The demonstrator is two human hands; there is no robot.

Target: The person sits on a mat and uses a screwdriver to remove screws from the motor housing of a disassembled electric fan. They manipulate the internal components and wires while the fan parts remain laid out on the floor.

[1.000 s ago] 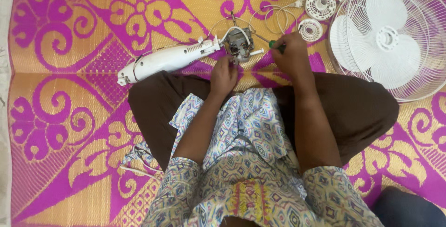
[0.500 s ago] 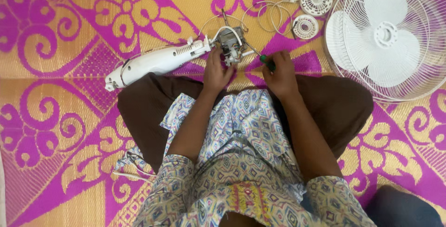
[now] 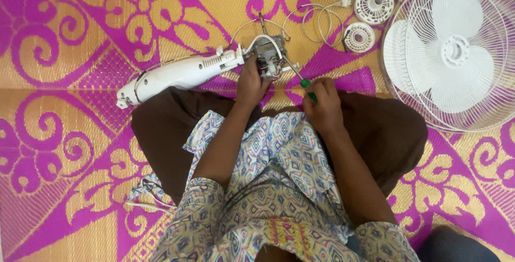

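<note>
- left hand (image 3: 251,82) clasps the small grey fan motor (image 3: 268,54) on the mat (image 3: 70,79), just ahead of the knees.
- right hand (image 3: 322,104) clenched round a green-handled screwdriver (image 3: 300,77); shaft slants up-left, tip at the motor.
- white fan neck housing (image 3: 177,74) joins the motor's left side.
- fan guard with blades (image 3: 456,53) lies far right; two round white plastic parts (image 3: 358,37) and looped white wires (image 3: 316,18) near it.

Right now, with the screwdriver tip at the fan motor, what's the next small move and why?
Probably seat the tip squarely and turn. The right hand holds the green-handled screwdriver, its shaft angled onto the fan motor, which the left hand steadies on the mat. Which screw it meets is too small to tell.
</note>
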